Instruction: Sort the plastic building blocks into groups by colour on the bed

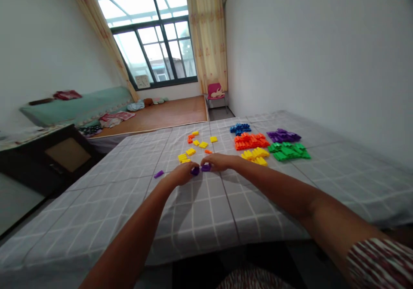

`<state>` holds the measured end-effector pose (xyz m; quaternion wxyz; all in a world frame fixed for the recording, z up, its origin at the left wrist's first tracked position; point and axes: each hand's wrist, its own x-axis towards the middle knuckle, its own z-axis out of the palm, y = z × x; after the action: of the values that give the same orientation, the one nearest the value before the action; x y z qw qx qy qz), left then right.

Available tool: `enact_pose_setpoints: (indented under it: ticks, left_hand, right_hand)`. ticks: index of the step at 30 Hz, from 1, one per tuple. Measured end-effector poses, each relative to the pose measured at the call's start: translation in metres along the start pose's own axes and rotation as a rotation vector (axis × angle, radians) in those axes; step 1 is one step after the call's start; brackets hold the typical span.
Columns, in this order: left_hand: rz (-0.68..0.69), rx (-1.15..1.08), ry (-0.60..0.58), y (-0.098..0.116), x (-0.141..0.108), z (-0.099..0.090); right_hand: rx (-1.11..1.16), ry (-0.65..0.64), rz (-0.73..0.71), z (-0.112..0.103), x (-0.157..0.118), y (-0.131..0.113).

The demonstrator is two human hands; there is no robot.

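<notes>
My left hand [184, 174] is closed around a small purple piece [195, 171] low over the grey checked cloth. Close beside it, the fingers of my right hand [218, 161] pinch another purple piece [205, 167]. The pieces look like flat plastic; their exact kind is too small to tell. A loose purple piece [159, 174] lies to the left of my left hand. Just beyond my hands are scattered several yellow pieces [190, 152] and a few orange ones [208, 152].
Sorted piles lie on the right: blue [240, 129], orange [251, 141], yellow [256, 155], purple [284, 135] and green [289, 151]. The checked cloth [206, 211] covers the surface. A dark cabinet [54, 155] stands left, a pink chair [214, 89] at the back, a wall on the right.
</notes>
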<state>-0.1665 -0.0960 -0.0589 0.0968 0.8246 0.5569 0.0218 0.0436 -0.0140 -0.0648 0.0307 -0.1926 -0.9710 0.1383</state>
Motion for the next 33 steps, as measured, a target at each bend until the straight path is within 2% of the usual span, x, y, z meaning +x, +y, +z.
enact_pose_setpoints:
  ticks: [5, 10, 14, 17, 20, 25, 27, 29, 31, 33]
  left_hand:
    - [-0.021, -0.037, -0.016, -0.001, 0.008, 0.0]
    - [0.027, -0.114, -0.026, 0.01, 0.023, 0.007]
    - [0.021, -0.111, -0.036, 0.017, 0.029, 0.01]
    - [0.006, -0.113, -0.063, 0.02, 0.029, 0.005]
    - [-0.031, -0.105, -0.087, 0.025, 0.029, -0.002]
    - [-0.102, -0.062, -0.112, 0.036, 0.037, -0.011]
    - [-0.102, -0.048, -0.092, 0.039, 0.043, -0.015]
    - [-0.092, -0.048, -0.037, 0.043, 0.051, -0.02]
    - [-0.061, -0.064, 0.02, 0.047, 0.062, -0.027]
    - [-0.013, -0.099, 0.063, 0.055, 0.075, -0.033]
  right_hand:
    - [-0.069, -0.021, -0.024, 0.002, -0.008, 0.006]
    - [-0.064, 0.007, 0.098, 0.005, -0.022, 0.005]
    - [-0.056, 0.004, 0.101, -0.002, -0.037, 0.008]
    - [-0.038, 0.068, 0.163, -0.006, -0.045, 0.01]
    - [-0.056, 0.148, 0.233, 0.0, -0.045, 0.008]
    - [-0.081, 0.128, 0.196, 0.009, -0.044, 0.0]
    - [-0.063, 0.166, 0.169, 0.0, -0.051, 0.003]
    - [-0.041, 0.266, 0.162, -0.02, -0.069, 0.017]
    - [-0.032, 0.369, 0.183, -0.049, -0.098, 0.043]
    - [-0.033, 0.43, 0.246, -0.08, -0.139, 0.082]
